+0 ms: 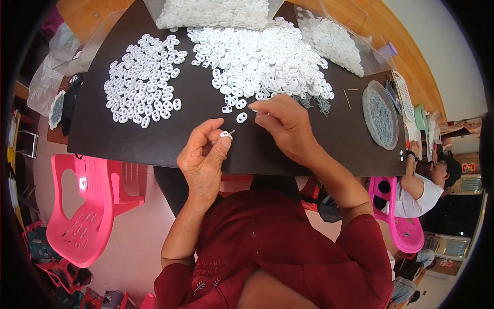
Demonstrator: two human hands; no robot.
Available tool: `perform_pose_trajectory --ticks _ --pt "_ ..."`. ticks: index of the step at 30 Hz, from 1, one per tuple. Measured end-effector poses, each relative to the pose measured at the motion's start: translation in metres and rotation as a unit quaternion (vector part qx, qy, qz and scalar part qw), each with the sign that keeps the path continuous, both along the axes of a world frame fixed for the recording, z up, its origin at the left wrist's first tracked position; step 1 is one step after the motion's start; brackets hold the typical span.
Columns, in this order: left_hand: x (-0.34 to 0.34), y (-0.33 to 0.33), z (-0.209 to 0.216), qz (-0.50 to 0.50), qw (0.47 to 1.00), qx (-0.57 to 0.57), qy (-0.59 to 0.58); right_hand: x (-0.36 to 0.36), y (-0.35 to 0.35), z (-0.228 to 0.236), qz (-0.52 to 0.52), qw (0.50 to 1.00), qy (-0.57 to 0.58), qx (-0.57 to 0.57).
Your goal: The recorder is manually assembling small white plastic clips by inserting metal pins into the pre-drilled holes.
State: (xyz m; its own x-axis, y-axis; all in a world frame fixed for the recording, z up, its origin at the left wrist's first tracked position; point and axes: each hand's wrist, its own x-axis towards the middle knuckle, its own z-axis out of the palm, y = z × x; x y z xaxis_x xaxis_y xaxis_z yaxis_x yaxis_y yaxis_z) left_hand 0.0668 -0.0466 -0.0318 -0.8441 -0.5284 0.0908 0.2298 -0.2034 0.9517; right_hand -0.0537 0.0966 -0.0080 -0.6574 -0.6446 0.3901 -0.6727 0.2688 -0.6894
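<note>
My left hand pinches a small white plastic piece between thumb and forefinger, and a thin grey screw sticks out of it. To the right, my right hand is closed in a pinch, with a bit of white showing at its fingertips; its exact shape is mostly hidden. A loose white oval piece with two holes lies on the dark table between the hands. Just beyond them rises a big heap of white pieces, with grey screws along its right edge.
Many two-holed white ovals are spread at left. Clear bags of white parts stand at the back. A round clear tub of screws sits at right. Pink chairs flank the table; another person sits at right.
</note>
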Motion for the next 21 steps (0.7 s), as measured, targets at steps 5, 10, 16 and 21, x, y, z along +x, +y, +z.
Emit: perform_pose_trajectory --ticks 5,10,16,21 --pt "0.001 -0.001 0.000 -0.010 1.000 0.007 -0.001 0.000 -0.015 -0.009 0.021 0.972 0.210 0.106" --pt "0.001 -0.002 -0.001 -0.005 1.000 0.026 0.005 0.000 -0.017 -0.006 0.020 0.947 0.270 0.172" --pt "0.002 -0.003 -0.003 -0.002 0.999 0.044 0.020 -0.008 -0.016 -0.006 -0.025 0.965 0.236 0.115" --pt "0.001 -0.003 -0.003 -0.001 0.999 0.041 0.016 -0.020 -0.027 -0.011 -0.022 0.951 0.270 0.150"
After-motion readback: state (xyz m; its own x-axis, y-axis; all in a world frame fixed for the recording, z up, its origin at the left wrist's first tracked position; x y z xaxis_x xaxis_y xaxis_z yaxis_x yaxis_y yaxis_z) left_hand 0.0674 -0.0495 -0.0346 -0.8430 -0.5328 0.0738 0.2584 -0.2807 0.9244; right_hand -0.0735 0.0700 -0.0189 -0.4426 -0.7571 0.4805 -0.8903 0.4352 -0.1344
